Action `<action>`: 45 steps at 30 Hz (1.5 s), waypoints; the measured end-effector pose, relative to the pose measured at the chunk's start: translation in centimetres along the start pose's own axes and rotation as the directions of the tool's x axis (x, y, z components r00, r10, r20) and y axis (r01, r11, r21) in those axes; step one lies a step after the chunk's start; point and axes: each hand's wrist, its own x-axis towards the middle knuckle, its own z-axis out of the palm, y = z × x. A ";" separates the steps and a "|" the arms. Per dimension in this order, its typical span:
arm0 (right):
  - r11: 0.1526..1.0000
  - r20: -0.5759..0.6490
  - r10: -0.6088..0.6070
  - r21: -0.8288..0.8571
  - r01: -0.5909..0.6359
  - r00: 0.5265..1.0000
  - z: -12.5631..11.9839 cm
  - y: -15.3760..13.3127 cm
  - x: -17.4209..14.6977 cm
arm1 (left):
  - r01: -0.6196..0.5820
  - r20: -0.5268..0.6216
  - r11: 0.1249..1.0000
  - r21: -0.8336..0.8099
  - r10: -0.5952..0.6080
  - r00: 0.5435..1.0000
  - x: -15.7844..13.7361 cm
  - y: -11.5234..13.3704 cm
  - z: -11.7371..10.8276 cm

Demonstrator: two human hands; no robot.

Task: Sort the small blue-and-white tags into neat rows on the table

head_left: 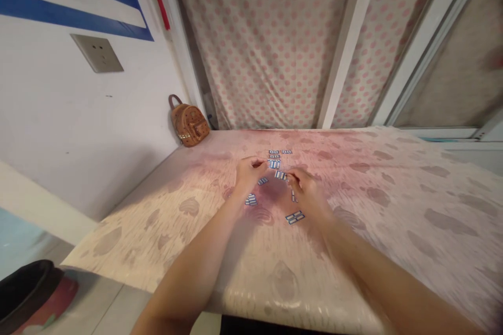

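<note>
My left hand (pixel 249 174) is closed in a pinch on the edge of a small flat blue-and-white piece (pixel 275 165), marked with pale rectangles. Just below and to the right, my right hand (pixel 306 186) pinches a similar piece (pixel 280 175). The two pieces are close together above the table; whether they touch I cannot tell. More such pieces lie around my hands: a few at the far side (pixel 286 152), one beside my left wrist (pixel 263 181), a small cluster (pixel 251 199) nearer me, and a larger one (pixel 295 217) below my right hand. Another is partly hidden by my right hand.
A patterned cloth (pixel 283 277) covers the table. A small brown backpack (pixel 190 124) stands at its far left corner against the wall. Behind hangs a dotted curtain (pixel 267 42) in a white frame. A dark-rimmed red container (pixel 51 298) is on the floor at left.
</note>
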 end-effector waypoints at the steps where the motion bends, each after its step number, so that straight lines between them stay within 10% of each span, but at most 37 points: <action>1: 1.000 -0.019 0.031 0.000 -0.031 0.999 -0.2 0.2 0.1 | 0.000 0.028 1.000 -0.008 0.000 1.000 -0.2 -0.1 0.3; 45: 0.938 -0.021 0.204 0.292 -0.190 0.979 -0.4 2.6 0.8 | 0.139 0.216 0.975 -0.176 -0.100 0.971 -1.9 0.7 1.7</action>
